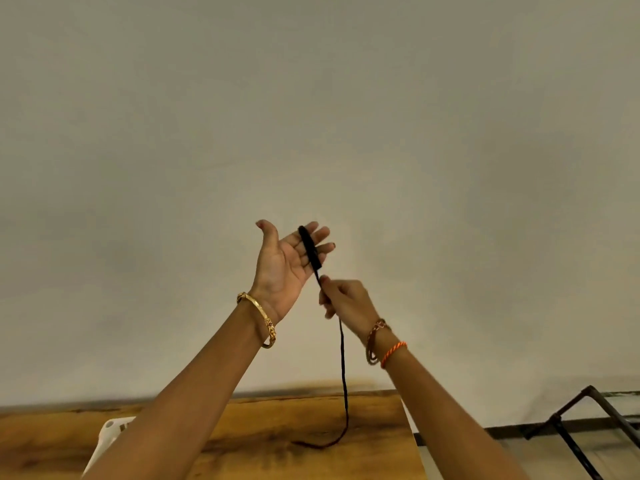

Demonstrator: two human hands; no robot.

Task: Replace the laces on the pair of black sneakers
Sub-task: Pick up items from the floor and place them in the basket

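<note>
A black shoelace (343, 368) is wound in a bundle around the straight fingers of my left hand (287, 268), which is raised palm-up in front of the wall. My right hand (346, 301) pinches the lace just below that bundle. From there the lace hangs down and its free end trails on the wooden table (277, 434). The black sneakers are out of view.
A white plastic object (110, 436) lies on the table at the left, partly behind my left forearm. A dark metal frame (568, 427) stands on the floor to the right of the table. A plain wall fills the upper view.
</note>
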